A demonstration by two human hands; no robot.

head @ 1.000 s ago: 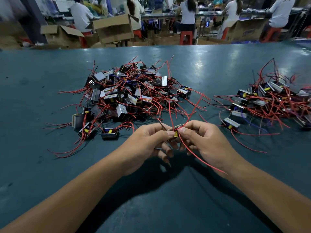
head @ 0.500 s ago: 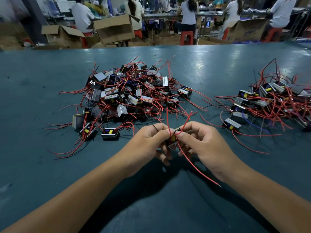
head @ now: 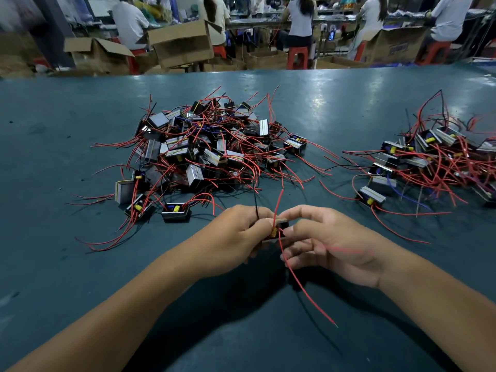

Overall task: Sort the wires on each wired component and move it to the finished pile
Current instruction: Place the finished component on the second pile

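1. Head view: the left hand [head: 236, 234] and right hand [head: 332, 242] meet over the desk [head: 335, 103], both pinching one wired component [head: 280, 226] between curled fingers.
2. A red wire [head: 303, 288] trails from it toward the person.
3. Beyond the left hand lies the large pile [head: 209, 151]; beyond the right hand, a second pile [head: 429, 162].

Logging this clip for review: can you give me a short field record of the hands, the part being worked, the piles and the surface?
left hand: grips the wired component and its black wire
right hand: pinches the component's other side
held wires: long red wire trails toward the camera
larger pile: centre-left, beyond the hands
smaller pile: far right
surface: teal table
background: seated people, cardboard boxes
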